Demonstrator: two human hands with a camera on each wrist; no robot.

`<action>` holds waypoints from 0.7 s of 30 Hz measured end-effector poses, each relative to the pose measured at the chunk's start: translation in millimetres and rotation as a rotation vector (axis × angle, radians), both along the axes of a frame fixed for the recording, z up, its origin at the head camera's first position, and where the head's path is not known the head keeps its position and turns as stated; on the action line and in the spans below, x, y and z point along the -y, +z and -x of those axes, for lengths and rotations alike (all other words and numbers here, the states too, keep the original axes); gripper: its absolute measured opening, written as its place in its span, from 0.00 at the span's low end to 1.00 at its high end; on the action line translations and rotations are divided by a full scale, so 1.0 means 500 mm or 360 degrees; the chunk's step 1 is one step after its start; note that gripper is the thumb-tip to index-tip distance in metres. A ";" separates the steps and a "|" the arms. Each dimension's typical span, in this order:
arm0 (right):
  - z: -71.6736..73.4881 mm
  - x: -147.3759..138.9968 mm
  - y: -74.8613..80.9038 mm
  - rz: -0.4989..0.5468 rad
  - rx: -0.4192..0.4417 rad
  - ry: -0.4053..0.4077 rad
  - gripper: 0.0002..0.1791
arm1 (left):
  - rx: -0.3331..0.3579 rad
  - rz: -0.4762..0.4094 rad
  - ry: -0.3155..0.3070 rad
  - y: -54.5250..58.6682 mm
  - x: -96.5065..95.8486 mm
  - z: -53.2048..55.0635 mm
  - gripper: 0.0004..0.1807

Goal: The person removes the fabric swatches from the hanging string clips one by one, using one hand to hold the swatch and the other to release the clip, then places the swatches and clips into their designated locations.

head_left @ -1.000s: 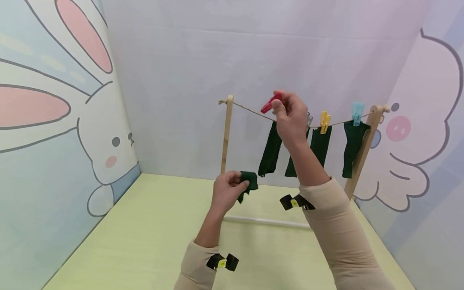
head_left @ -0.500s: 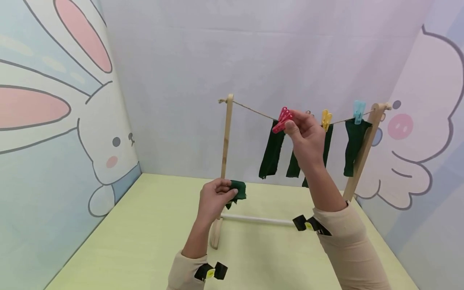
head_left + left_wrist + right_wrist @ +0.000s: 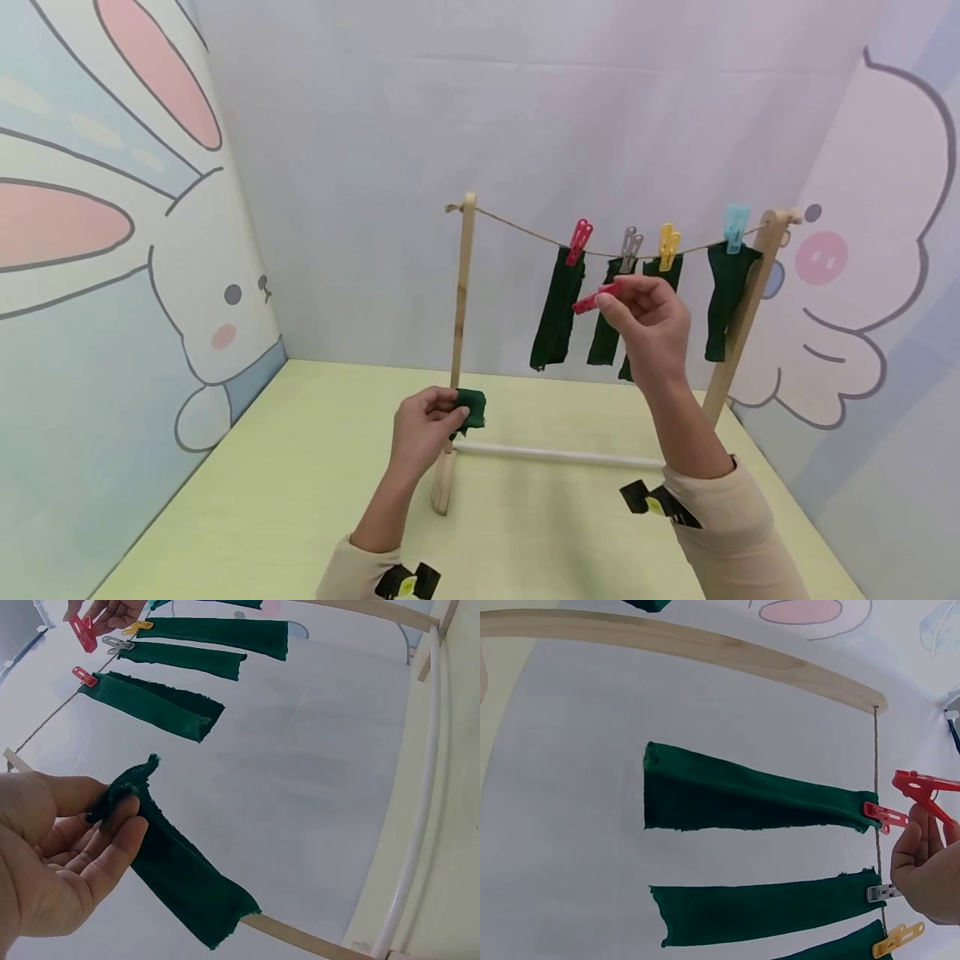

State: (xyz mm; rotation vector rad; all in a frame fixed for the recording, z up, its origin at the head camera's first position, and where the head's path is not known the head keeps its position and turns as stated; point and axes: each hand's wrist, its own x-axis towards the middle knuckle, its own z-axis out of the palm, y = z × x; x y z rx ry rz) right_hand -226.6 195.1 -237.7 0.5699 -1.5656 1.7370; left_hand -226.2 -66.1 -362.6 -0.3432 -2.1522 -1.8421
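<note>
My left hand [image 3: 423,429] pinches a dark green cloth strip [image 3: 187,885] near its top, in front of the left post. The strip's lower part hangs free in the left wrist view. My right hand [image 3: 660,333] grips a red clothespin [image 3: 588,303] between thumb and fingers, just below the line and overlapping the hung strips. A second red clothespin [image 3: 580,242] fastens the leftmost green strip [image 3: 557,308] to the twine line [image 3: 521,226]. To its right, a grey clothespin [image 3: 631,250], a yellow clothespin [image 3: 670,247] and a light blue clothespin [image 3: 736,229] hold more green strips.
The twine runs between a left wooden post [image 3: 462,292] and a right wooden post [image 3: 738,325]. A white bar [image 3: 555,454] joins the frame low down. Beneath is a pale yellow-green tabletop [image 3: 262,500], with cartoon-printed walls on both sides.
My right hand has come down and rightward with its red clothespin, uncovering the one on the line. My left hand has moved left and lower with the cloth strip.
</note>
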 end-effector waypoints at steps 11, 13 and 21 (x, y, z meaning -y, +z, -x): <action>-0.026 -0.030 -0.052 -0.0063 0.0101 -0.0040 0.15 | 0.0018 0.0061 0.0060 -0.028 0.034 0.001 0.08; -0.029 -0.035 -0.062 -0.0073 0.0141 -0.0055 0.16 | 0.0017 0.0064 0.0070 -0.032 0.040 0.001 0.09; -0.050 -0.053 -0.112 -0.0039 0.0407 -0.0130 0.18 | 0.0064 0.0038 0.0080 -0.053 0.065 -0.006 0.10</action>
